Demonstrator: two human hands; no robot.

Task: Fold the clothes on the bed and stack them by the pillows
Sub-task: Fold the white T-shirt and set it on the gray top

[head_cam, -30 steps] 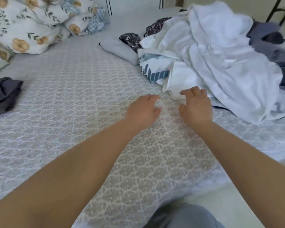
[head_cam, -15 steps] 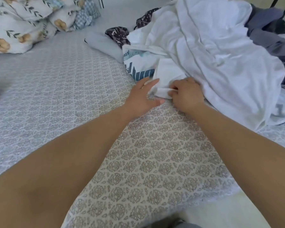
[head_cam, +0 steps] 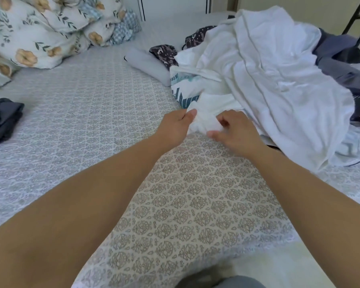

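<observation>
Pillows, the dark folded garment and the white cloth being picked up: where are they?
Pillows (head_cam: 29, 36), head view, on a flowered cover.
Dark folded garment (head_cam: 2, 118), head view, on its top.
White cloth (head_cam: 204, 121), head view, on the bunched corner between the hands.

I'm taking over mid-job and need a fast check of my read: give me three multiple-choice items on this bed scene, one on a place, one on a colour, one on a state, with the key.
1. Where does the folded dark grey garment lie?
A. On the clothes pile
B. At the bed's left edge, below the floral pillows
C. Under the right hand

2. What colour is the cloth held by both hands?
A. White
B. Dark grey
C. Floral

3. What is the left hand doing?
A. Lying flat on the sheet
B. Hanging idle
C. Pinching the white garment's edge

Key: 1 B, it sits on the patterned sheet far left, apart from the pile. 2 A, the white garment bunches between the left hand and the right hand. 3 C, thumb and fingers close on the fabric.
</observation>
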